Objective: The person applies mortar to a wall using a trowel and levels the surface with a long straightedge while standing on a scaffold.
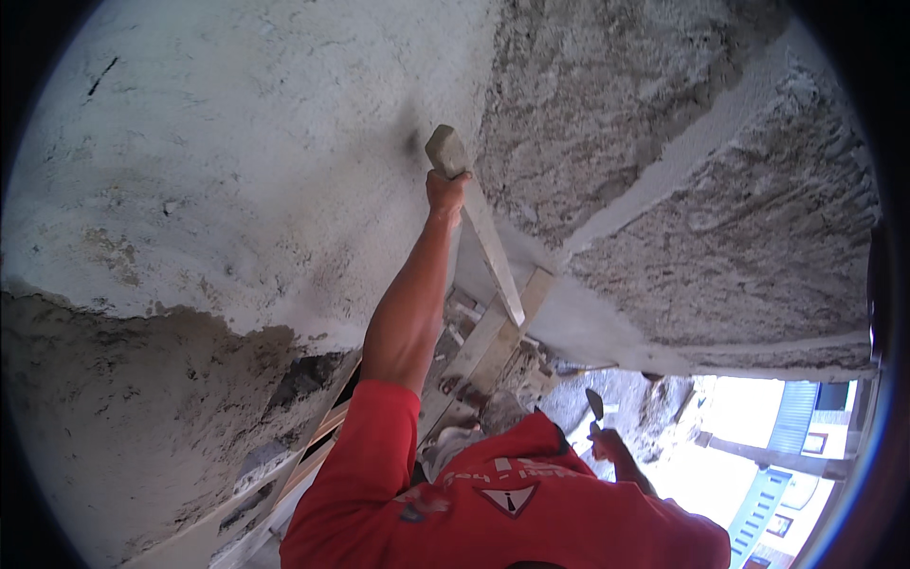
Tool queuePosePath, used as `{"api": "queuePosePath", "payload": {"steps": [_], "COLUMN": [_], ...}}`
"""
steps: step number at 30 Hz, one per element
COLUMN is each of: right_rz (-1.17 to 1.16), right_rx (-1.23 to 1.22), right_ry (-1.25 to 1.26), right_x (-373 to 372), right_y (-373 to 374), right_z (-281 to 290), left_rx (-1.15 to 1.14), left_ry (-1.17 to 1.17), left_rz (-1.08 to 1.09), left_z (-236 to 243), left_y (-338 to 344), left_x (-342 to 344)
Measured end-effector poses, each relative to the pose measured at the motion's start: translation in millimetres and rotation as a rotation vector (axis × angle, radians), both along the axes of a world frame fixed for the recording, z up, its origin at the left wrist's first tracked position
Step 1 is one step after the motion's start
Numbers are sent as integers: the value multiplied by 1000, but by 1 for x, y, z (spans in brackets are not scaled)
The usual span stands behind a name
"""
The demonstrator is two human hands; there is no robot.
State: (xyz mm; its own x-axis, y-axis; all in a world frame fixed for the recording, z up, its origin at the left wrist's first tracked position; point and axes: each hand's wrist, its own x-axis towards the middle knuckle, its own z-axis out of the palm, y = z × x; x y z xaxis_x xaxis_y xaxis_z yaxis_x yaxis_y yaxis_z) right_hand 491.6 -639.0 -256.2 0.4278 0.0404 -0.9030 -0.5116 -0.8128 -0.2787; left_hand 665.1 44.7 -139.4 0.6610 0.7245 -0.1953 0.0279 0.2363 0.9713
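Up at the wall, my left hand [445, 194] is closed around a long straight bar, a plasterer's straightedge [491, 247]. Its blunt, grey, mortar-coated end sticks out above my fist, and its length runs down and right toward the planks. The bar lies close to the corner between the smooth plastered wall [265, 123] and the rougher wall [607, 114]; whether it touches either I cannot tell. Lower right, my right hand [607, 443] grips a trowel [594, 405] by the handle, blade pointing up, away from the wall.
Wooden planks [502, 341] lie below me, beside my feet. Pale plaster strips [664, 171] cross the rough wall. Damp, darker plaster [114, 398] spreads at lower left. A bright opening at right shows a blue stair-like structure [758, 503] and a beam [777, 457].
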Motion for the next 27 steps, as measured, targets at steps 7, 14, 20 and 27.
{"api": "queuePosePath", "payload": {"steps": [7, 14, 20, 27], "right_rz": [37, 1088, 325, 726], "right_rx": [-110, 216, -26, -60], "right_ry": [-26, -319, 46, 80], "right_x": [16, 75, 154, 201], "right_y": [-1, 22, 123, 254], "right_z": [31, 15, 4, 6], "left_rx": [-8, 139, 301, 356], "left_ry": [157, 50, 649, 1115], "left_rz": [-33, 18, -226, 232], "left_z": [17, -42, -179, -341], "left_y": [37, 5, -130, -330], "left_x": [22, -39, -232, -627]}}
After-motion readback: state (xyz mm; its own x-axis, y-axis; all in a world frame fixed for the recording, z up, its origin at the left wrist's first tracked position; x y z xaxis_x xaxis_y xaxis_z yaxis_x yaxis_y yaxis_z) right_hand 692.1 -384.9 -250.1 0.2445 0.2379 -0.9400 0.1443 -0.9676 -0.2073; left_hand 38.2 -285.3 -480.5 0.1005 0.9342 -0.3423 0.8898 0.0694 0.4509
